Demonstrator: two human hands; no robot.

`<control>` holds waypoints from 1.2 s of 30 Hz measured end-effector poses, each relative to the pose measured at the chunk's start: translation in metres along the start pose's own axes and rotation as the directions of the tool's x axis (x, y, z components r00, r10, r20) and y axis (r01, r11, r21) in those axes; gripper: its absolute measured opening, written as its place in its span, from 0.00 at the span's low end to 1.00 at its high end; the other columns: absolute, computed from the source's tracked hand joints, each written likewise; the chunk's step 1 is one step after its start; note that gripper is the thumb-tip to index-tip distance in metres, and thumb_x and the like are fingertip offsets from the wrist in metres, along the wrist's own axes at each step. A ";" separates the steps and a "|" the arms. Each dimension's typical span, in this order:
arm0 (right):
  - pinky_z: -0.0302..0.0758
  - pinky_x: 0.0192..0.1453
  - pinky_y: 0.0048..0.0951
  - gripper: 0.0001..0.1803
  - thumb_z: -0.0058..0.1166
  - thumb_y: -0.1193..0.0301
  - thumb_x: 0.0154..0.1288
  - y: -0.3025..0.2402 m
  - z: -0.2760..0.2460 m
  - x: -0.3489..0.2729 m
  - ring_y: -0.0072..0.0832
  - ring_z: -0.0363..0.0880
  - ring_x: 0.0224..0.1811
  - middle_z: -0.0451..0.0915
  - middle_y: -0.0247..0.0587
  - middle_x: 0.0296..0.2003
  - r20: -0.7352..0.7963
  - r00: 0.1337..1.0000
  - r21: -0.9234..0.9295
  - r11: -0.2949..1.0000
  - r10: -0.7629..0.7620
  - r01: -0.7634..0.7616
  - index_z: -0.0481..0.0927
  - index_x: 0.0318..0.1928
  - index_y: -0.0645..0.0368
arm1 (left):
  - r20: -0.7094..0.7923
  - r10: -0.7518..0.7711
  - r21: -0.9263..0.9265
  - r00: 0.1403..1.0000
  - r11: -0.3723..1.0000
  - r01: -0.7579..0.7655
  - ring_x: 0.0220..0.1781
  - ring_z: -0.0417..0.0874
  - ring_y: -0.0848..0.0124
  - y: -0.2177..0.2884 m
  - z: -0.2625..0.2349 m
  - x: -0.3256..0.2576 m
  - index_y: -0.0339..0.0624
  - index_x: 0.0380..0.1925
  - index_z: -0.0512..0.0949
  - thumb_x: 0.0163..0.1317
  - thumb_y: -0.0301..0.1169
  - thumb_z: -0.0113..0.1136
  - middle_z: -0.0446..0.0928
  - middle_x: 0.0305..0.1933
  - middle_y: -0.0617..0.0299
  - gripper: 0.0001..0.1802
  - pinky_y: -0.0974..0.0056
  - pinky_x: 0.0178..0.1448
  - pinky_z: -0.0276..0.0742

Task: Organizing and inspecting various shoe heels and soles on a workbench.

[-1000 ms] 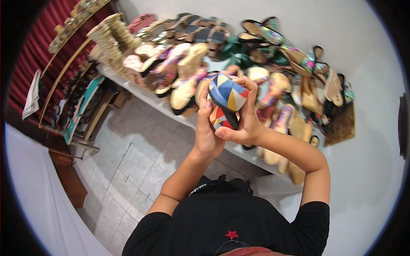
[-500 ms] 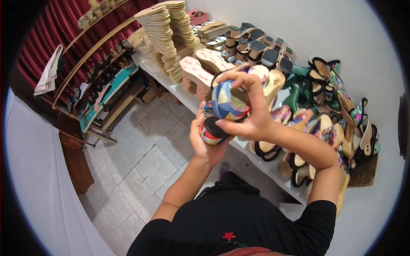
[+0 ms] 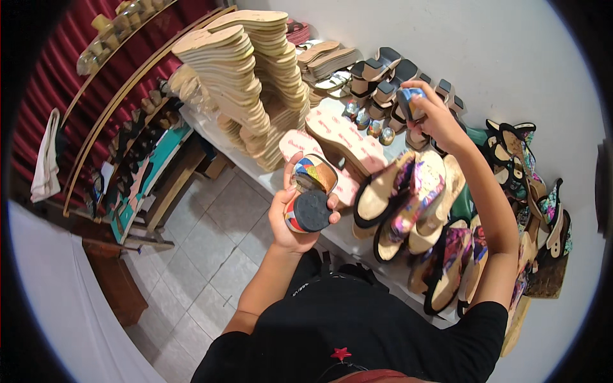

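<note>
Head view: my left hand (image 3: 287, 225) holds a bright patched shoe (image 3: 312, 209) with a round black bottom, in front of the white table (image 3: 248, 173). Those fingers curl around it. My right hand (image 3: 437, 121) is up over the table, thumb and fingers pinching a small blue thing (image 3: 410, 102); I can't tell what it is. Black-bottomed shoes (image 3: 387, 59) are near it. Pink-and-white soles (image 3: 341, 132) sit beside a tall tan stack (image 3: 233, 70).

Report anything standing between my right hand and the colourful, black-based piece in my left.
Nothing visible blocks the gap between the right hand and the colourful, black-based piece in the left hand. The pink-printed soles show between them in the picture, but seem to lie lower, on the white table.
</note>
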State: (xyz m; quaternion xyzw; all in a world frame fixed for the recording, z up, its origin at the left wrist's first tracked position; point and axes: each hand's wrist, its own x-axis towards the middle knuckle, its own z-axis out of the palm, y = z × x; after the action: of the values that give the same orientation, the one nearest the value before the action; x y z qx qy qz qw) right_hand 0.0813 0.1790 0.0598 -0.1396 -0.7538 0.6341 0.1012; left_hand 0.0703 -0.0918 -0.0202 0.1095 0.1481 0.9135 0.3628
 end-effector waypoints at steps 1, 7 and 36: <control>0.62 0.23 0.17 0.16 0.43 0.65 0.62 0.007 0.001 0.019 0.17 0.66 0.22 0.67 0.31 0.28 -0.009 0.998 -0.002 0.998 0.063 -0.063 0.66 0.50 0.50 | 0.023 -0.026 0.024 0.999 0.999 0.026 0.35 0.66 0.62 0.011 -0.007 0.013 0.59 0.59 0.57 0.56 0.41 0.41 0.64 0.48 0.56 0.27 0.61 0.30 0.70; 0.72 0.32 0.23 0.27 0.58 0.66 0.48 0.082 0.010 0.137 0.23 0.73 0.32 0.73 0.41 0.33 0.009 0.997 -0.344 0.936 0.081 -0.073 0.66 0.50 0.54 | 0.081 -0.173 0.099 0.982 0.981 0.164 0.31 0.74 0.59 0.070 -0.030 0.085 0.54 0.60 0.49 0.66 0.42 0.34 0.65 0.43 0.47 0.23 0.60 0.27 0.76; 0.71 0.50 0.38 0.34 0.64 0.64 0.44 0.190 0.038 0.235 0.45 0.72 0.48 0.70 0.51 0.45 -0.207 0.943 -0.897 0.335 0.260 -0.289 0.66 0.52 0.62 | -0.082 -0.619 0.147 0.781 0.768 0.624 0.32 0.75 0.62 0.093 -0.089 0.194 0.48 0.56 0.56 0.67 0.47 0.31 0.63 0.54 0.44 0.23 0.63 0.30 0.75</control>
State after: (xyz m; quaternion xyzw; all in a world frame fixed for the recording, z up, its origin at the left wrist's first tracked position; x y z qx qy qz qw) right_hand -0.1368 0.2533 -0.1398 -0.3048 -0.9408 0.1171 -0.0911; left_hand -0.1541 -0.0382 -0.0522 0.0711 0.2567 0.7281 0.6316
